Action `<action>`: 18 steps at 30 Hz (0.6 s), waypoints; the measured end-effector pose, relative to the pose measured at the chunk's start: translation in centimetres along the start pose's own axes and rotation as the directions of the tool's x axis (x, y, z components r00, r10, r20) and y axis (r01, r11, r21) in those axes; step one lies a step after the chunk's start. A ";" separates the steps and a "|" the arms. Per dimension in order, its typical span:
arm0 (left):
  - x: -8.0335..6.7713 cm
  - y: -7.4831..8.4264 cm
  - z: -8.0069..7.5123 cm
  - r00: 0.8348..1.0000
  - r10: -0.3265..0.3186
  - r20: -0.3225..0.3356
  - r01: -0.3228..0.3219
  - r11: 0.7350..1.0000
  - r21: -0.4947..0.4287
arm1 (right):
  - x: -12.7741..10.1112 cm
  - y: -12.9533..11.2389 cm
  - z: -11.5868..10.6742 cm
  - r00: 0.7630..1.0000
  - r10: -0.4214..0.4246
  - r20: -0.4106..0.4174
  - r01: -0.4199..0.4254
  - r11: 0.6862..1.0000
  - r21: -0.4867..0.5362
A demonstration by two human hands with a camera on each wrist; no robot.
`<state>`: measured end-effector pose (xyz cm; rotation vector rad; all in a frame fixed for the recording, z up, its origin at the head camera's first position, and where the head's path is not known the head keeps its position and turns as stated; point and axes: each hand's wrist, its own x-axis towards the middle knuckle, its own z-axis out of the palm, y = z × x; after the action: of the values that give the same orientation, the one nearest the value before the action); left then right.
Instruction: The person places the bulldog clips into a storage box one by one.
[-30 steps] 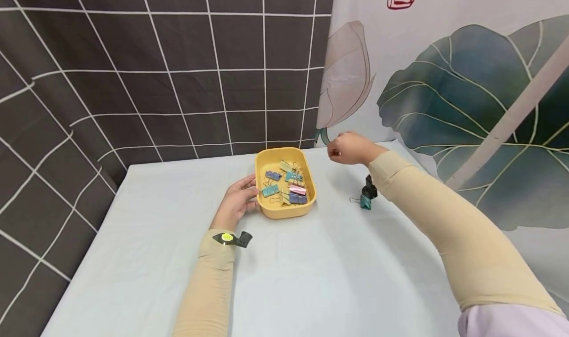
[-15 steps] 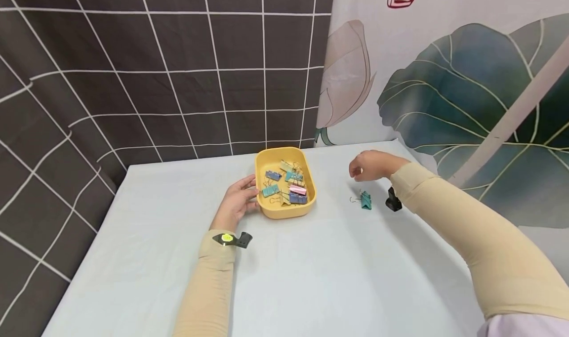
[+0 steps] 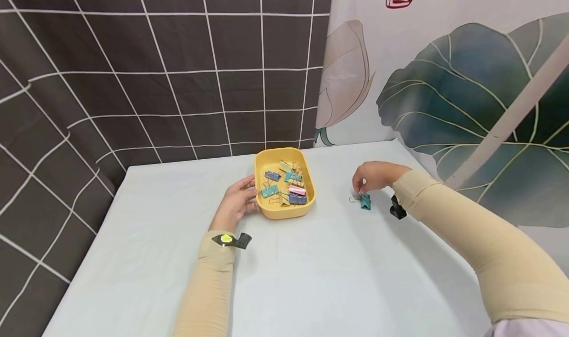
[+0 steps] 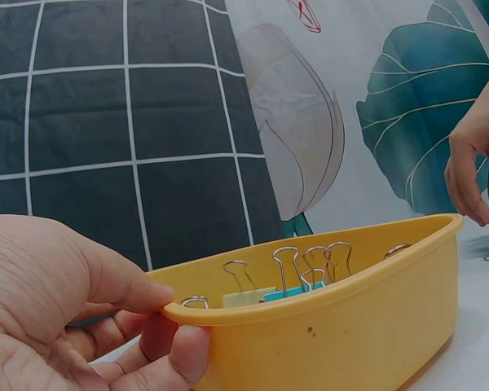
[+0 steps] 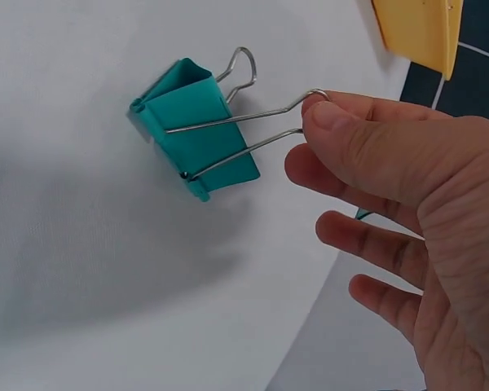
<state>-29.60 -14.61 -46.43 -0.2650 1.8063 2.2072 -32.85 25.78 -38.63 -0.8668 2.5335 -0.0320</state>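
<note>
Tray: your yellow tray (image 3: 309,198) sits on the table (image 3: 311,277) and holds a loose heap of binder clips (image 3: 289,189) in blue, teal, pink and yellow.
Left hand: your left hand (image 3: 237,202) grips the tray's near rim, thumb over the edge.
Right hand: your right hand (image 3: 375,175) pinches one wire handle of the teal clip (image 5: 197,129).
Teal clip: it lies on the table, right of the tray.

From my feed I see a pale blue-white surface (image 3: 311,277) filling the lower half of the head view, its cloth smooth and evenly lit. Behind it on the left hangs a dark brown backdrop (image 3: 155,70) crossed by thin white grid lines. On the right a light curtain (image 3: 444,55) carries a large teal leaf print (image 3: 467,105) and a pale beige leaf (image 3: 346,75).
</note>
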 end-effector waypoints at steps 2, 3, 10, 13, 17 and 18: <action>0.0 -0.1 0.0 1.000 0.001 -0.001 -0.001 1.000 -0.004 | 0.1 0.0 0.2 1.000 -0.004 -0.001 0.004 1.000 -0.008; 0.0 -0.1 0.0 1.000 0.001 -0.001 -0.001 1.000 -0.004 | 0.1 0.0 0.2 1.000 -0.006 -0.002 0.006 1.000 -0.013; 0.1 -0.1 -0.1 1.000 -0.003 -0.007 0.003 1.000 -0.001 | 0.0 -0.2 -0.1 1.000 -0.007 -0.009 0.007 0.999 -0.042; 0.1 -0.1 -0.2 1.000 -0.008 -0.006 0.008 1.000 -0.002 | 0.0 -0.3 -0.6 0.999 -0.027 -0.028 0.025 0.997 -0.067; 0.1 0.0 -0.1 1.000 -0.012 0.002 0.012 1.000 0.002 | 0.0 -0.5 -1.5 0.997 -0.037 -0.065 0.032 0.996 -0.082; 0.1 0.0 -0.1 1.000 -0.012 0.004 0.012 1.000 0.000 | 0.0 -0.6 -1.8 0.996 -0.042 -0.079 0.035 0.996 -0.086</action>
<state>-29.66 -14.70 -46.47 -0.2701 1.7982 2.1980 -33.23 25.07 -36.94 -0.9661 2.6095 0.0286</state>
